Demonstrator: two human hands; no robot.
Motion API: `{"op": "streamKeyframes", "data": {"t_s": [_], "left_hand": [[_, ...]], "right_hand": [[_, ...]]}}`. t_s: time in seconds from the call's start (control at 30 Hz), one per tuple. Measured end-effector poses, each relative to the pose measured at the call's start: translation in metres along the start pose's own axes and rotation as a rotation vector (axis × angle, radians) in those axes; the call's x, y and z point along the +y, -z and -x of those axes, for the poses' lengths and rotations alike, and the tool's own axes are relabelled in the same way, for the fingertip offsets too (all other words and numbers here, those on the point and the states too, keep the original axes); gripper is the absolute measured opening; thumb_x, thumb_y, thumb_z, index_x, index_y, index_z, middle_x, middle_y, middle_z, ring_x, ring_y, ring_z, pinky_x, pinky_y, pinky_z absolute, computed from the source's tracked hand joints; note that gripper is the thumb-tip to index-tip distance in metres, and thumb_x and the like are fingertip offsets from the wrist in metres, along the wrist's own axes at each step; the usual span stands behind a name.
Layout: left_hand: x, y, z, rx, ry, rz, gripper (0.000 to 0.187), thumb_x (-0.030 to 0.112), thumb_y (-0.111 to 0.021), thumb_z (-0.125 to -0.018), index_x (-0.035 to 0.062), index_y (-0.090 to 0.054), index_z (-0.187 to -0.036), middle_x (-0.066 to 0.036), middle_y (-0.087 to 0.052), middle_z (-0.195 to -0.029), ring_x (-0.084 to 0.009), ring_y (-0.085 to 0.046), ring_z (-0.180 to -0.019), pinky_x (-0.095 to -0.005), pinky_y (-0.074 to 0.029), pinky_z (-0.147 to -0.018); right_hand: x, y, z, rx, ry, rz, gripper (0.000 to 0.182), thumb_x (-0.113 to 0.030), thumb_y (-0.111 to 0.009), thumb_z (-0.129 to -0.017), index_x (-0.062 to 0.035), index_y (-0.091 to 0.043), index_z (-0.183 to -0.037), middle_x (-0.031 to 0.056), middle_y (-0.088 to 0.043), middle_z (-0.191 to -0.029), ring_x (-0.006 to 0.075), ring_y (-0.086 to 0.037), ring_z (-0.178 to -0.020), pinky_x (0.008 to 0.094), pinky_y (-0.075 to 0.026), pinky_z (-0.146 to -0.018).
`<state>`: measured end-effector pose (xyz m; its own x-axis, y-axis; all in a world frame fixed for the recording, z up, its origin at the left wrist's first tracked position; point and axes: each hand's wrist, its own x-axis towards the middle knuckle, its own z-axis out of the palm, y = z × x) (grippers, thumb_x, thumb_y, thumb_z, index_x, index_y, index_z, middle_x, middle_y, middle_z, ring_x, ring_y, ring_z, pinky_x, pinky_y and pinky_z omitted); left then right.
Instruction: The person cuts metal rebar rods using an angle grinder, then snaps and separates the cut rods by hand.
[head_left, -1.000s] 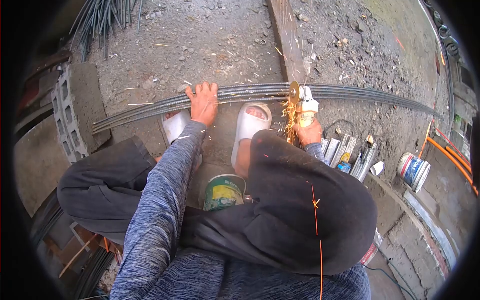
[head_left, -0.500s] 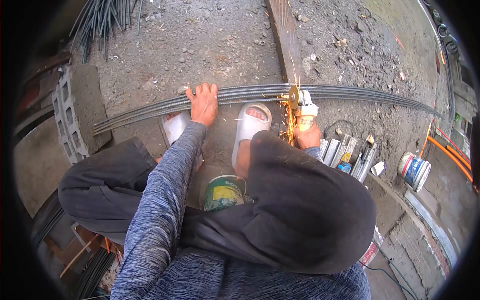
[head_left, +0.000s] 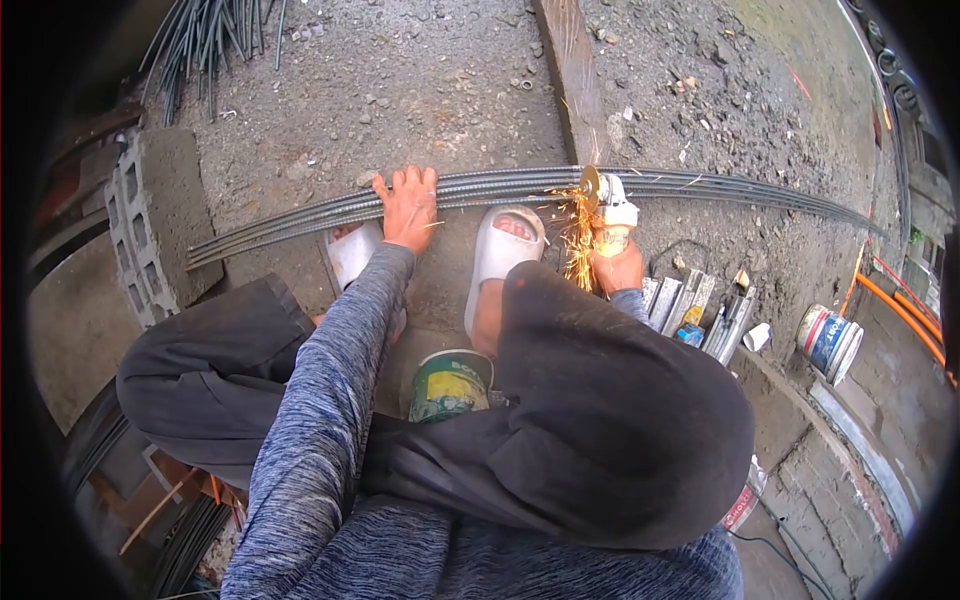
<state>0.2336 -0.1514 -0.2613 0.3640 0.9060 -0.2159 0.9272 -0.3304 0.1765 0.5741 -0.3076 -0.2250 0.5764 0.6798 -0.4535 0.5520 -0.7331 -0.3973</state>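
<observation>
A bundle of long ribbed steel rebars (head_left: 500, 186) lies crosswise in front of my feet. My left hand (head_left: 409, 208) grips the bundle from above, left of centre, with its fingers curled over the bars. An angle grinder (head_left: 612, 215) with a yellowish body is held in my right hand (head_left: 618, 268). Its thin cutting disc (head_left: 590, 184) stands on edge against the rebars, and orange sparks (head_left: 578, 240) spray down from that spot. How deep the disc sits in the bars cannot be made out.
A hollow concrete block (head_left: 150, 220) stands at the left end of the bars. A wooden plank (head_left: 572, 80) reaches the bundle from ahead. Metal channel pieces (head_left: 690, 300) and a paint bucket (head_left: 828, 340) lie right; a green bucket (head_left: 451, 385) sits between my legs.
The sparks spread wider beneath the disc. The grinder and disc have shifted very slightly, while my left hand stays in place on the rebars.
</observation>
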Motion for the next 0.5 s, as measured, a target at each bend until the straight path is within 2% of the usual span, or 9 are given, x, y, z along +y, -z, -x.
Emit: {"op": "streamKeyframes", "data": {"t_s": [0.3,0.4,0.5], "left_hand": [[-0.001,-0.002,0.0,0.024,-0.007,-0.017,0.021,0.006,-0.052,-0.093,0.0097,-0.057,-0.113,-0.012,-0.058,-0.111,-0.0323,-0.057,-0.114,-0.0687,-0.026,-0.11],[0.0,0.0,-0.002,0.031,-0.01,0.005,0.021,0.006,-0.052,-0.093,0.0097,-0.057,-0.113,-0.012,-0.058,-0.111,-0.0323,-0.057,-0.114,-0.0691,-0.027,-0.109],[0.0,0.002,0.0,0.02,-0.006,0.009,0.02,0.006,-0.052,-0.092,0.0097,-0.057,-0.112,-0.012,-0.059,-0.11,-0.0322,-0.057,-0.114,-0.0693,-0.027,-0.109]], "right_hand": [[-0.009,-0.002,-0.011,0.029,0.034,0.032,0.049,-0.032,-0.082,-0.069,0.0029,-0.068,-0.101,0.0241,-0.074,-0.095,0.0375,-0.073,-0.091,0.0454,-0.057,-0.081],[-0.02,-0.002,-0.02,0.011,-0.064,0.034,0.049,-0.032,-0.082,-0.069,0.0029,-0.068,-0.101,0.0244,-0.074,-0.096,0.0369,-0.073,-0.091,0.0451,-0.057,-0.081],[-0.02,-0.001,-0.03,-0.007,-0.008,-0.022,0.05,-0.032,-0.084,-0.069,0.0033,-0.068,-0.1,0.0232,-0.074,-0.094,0.0347,-0.074,-0.09,0.0437,-0.058,-0.081]]}}
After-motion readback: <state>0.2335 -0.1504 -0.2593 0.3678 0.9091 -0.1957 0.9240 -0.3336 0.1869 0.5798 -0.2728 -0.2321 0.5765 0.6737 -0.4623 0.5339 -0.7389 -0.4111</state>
